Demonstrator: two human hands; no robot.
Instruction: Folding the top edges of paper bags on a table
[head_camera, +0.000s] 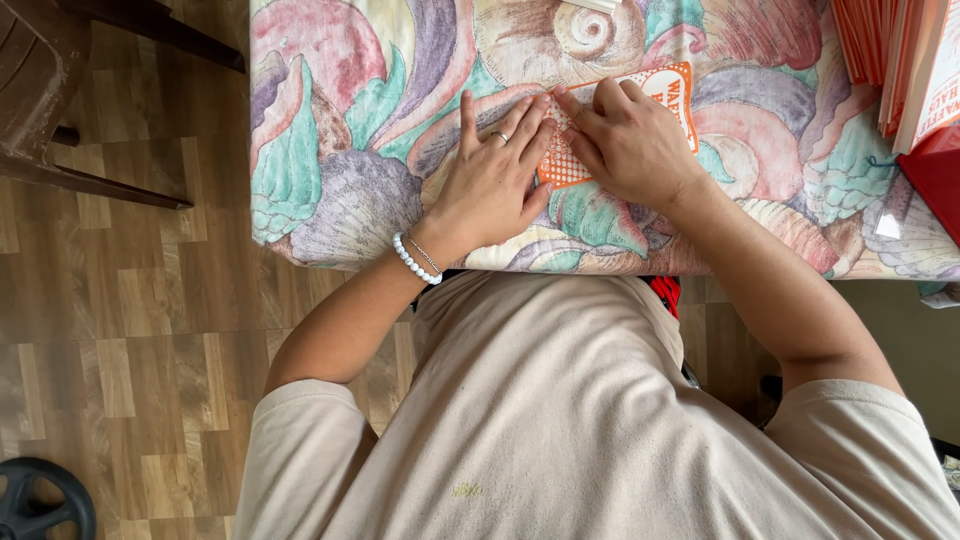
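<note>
Shell-patterned cloth (330, 150) covers the bench, wood-look flooring (130, 330) beside it. My left hand (492, 180) lies flat, fingers spread, pressing an orange-and-white paper wrapper (672, 88) at the bench's near edge. My right hand (628, 140) rests on it too, fingertips apparently creasing its top edge. Orange paper stack (890, 55) sits far right.

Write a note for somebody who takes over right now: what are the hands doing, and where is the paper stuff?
Left hand: flat, palm down, fingers spread, pressing the left edge of the orange and white paper.
Right hand: lying on the middle of the same paper, fingertips meeting the left hand's at its upper left edge.
The paper lies flat on the shell-patterned tablecloth, near the table's front edge.
A stack of similar orange sheets sits at the table's far right.
Done: one sheet laid out and held down.
Left: whether any fold is made is hidden under the hands.
</note>
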